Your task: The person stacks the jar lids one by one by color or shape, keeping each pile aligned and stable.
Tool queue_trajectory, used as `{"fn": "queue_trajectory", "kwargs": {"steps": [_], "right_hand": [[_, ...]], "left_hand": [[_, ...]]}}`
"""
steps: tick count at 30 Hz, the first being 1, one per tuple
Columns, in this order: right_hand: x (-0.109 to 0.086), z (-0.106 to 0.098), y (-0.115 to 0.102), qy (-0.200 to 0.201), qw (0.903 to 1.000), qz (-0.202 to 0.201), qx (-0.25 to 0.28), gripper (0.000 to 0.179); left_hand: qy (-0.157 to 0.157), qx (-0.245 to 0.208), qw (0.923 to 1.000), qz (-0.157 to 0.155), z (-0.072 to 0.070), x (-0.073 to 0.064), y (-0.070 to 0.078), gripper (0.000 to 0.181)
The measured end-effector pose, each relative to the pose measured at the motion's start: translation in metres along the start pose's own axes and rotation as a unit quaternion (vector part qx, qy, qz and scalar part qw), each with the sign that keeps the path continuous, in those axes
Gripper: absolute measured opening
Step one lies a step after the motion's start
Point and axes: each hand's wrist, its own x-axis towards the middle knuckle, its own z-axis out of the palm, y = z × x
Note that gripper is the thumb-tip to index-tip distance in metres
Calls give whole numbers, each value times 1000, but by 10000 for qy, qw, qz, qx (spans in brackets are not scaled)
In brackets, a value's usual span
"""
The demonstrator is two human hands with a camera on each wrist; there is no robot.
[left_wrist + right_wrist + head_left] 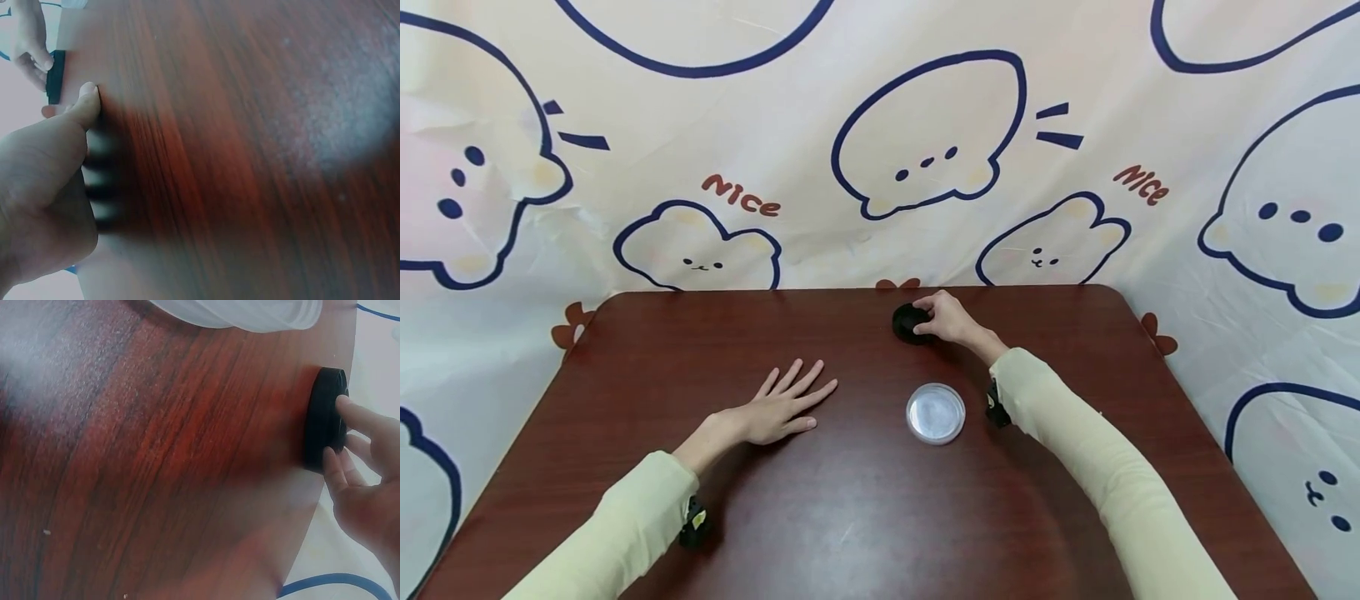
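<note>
A low, round black disc (908, 323) lies on the table near its far edge. My right hand (949, 318) reaches it from the right and pinches its near side; in the right wrist view the thumb and fingers of the right hand (369, 469) touch its top and rim. Nearer to me stands a round, clear plastic container (936, 414), whose lower part also shows in the right wrist view. To the left, my left hand (775, 408) rests palm down on the tabletop with its fingers spread, holding nothing.
The dark red-brown wooden table (850, 517) has rounded far corners. A pale cloth (850, 242) printed with blue-outlined cartoon animals hangs behind it and along both sides.
</note>
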Motion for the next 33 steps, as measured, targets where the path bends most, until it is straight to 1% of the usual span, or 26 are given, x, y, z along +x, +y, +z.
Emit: {"fn": "queue_trajectory", "kwargs": {"steps": [6,9,14,19,23,28,30,33], "right_hand": [[-1,5,1,-15,9999,78,-113,52],[-1,7,1,10,9998,93,-146,52],[-1,9,1,113,9997,34,-230,50],[-1,11,2,87,9989,20,-456,52],[-3,11,3,62,9982,72,-586,54],[-4,8,3,29,9989,2,-463,59],[-6,5,2,72,9996,-61,-271,59],[-12,0,1,210,9997,-148,17,54]], "left_hand": [[138,-89,9997,173,4,0,-2,59],[158,-106,9996,188,4,0,-3,59],[147,-71,9998,140,2,-1,-2,59],[34,72,10000,33,1,-1,0,60],[-29,51,10000,15,2,1,0,60],[20,-35,10000,42,4,0,0,60],[18,-4,10000,24,3,0,0,60],[82,17,10000,42,1,-1,1,59]]}}
